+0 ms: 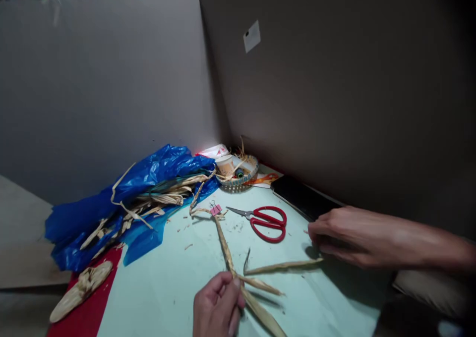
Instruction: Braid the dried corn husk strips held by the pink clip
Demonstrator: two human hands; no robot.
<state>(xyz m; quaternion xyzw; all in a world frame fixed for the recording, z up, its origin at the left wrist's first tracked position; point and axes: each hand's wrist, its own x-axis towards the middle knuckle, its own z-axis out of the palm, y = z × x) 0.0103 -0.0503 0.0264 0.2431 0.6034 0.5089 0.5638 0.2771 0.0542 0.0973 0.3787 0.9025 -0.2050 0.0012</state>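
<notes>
Tan papery braid (224, 243), perhaps husk, left hand (218, 305) pinching

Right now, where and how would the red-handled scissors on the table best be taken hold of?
Probably by the red handles, from the right side, where the right hand is. The scissors lie flat, handle loops toward that side, and the blades point left, toward the pink clip.
</notes>
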